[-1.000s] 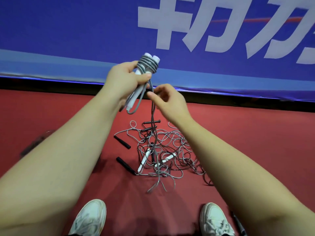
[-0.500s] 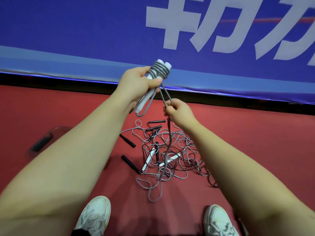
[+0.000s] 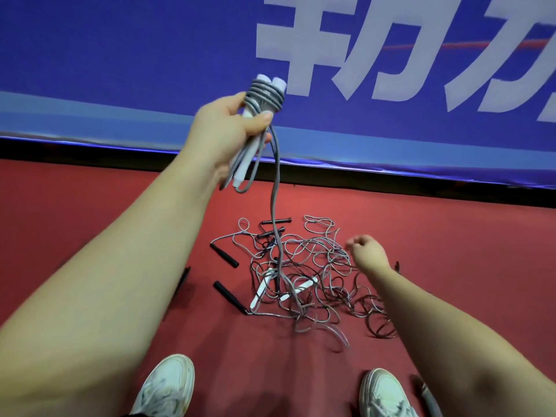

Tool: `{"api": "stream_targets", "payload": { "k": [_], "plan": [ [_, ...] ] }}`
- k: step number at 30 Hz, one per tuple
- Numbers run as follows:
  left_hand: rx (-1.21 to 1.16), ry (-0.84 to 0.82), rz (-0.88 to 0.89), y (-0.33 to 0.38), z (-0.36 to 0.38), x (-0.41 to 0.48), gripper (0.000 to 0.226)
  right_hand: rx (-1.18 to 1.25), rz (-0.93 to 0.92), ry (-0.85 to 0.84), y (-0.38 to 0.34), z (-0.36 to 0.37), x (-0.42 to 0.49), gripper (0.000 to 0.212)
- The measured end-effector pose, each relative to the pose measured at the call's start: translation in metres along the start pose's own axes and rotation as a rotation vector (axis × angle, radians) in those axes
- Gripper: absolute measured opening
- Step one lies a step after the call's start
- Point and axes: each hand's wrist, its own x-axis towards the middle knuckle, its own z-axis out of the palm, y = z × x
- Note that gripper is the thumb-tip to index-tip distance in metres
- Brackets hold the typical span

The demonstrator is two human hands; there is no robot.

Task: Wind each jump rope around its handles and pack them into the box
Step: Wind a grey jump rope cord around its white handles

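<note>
Left hand (image 3: 228,130) fingers (image 3: 261,118) grip the handles (image 3: 244,168) at 12 o'clock, light limp cord (image 3: 275,188) trailing to the floor (image 3: 451,236) pile (image 3: 313,284) at 5; right hand (image 3: 368,251) curled, hold unclear; pinch cord near handles.

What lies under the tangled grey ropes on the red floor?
Two white plastic handles lie partly under the tangled grey ropes, which cross over them. Their covered parts cannot be seen.

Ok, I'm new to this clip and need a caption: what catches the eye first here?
The raised left hand grips two white handles wound with grey rope, up against the blue banner. Below, a tangle of ropes and black handles sprawls on the red floor, with the right hand low over its right side.
</note>
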Motion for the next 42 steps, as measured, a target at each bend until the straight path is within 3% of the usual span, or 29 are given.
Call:
{"api": "stream_targets", "payload": {
  "k": [3,6,10,12,17,21,26,30,33,42],
  "plan": [
    [0.049,-0.029,-0.039,-0.006,0.013,-0.005,0.018,0.400,-0.265,-0.150,-0.063,0.003,-0.019,0.025],
    [0.129,-0.042,-0.035,-0.007,0.014,-0.008,0.021,0.425,-0.536,-0.302,-0.115,0.012,-0.046,0.008],
    [0.219,-0.030,-0.005,-0.007,0.009,-0.012,0.023,0.351,-0.681,-0.084,-0.139,0.027,-0.063,0.011],
    [0.258,-0.023,0.010,-0.010,0.004,-0.012,0.022,0.345,-0.676,-0.050,-0.142,0.028,-0.065,0.018],
    [0.280,-0.015,-0.010,-0.017,-0.007,-0.010,0.024,0.350,-0.589,-0.204,-0.140,0.019,-0.054,0.023],
    [0.349,-0.039,0.021,-0.025,0.001,-0.011,0.023,0.197,-0.507,-0.171,-0.126,0.022,-0.041,0.028],
    [0.312,0.075,0.011,-0.035,-0.007,-0.002,0.022,0.072,-0.481,-0.224,-0.109,0.020,-0.039,0.030],
    [0.613,0.147,0.104,-0.049,-0.018,-0.002,0.031,-0.189,-0.630,-0.168,-0.115,0.003,-0.065,0.032],
    [0.924,0.108,0.225,-0.059,-0.019,-0.004,0.031,-0.378,-0.719,-0.168,-0.131,-0.014,-0.087,0.032],
    [1.285,-0.131,0.450,-0.062,-0.002,-0.019,0.046,-0.037,-0.561,-0.378,-0.153,-0.038,-0.104,0.032]
  ]
}}
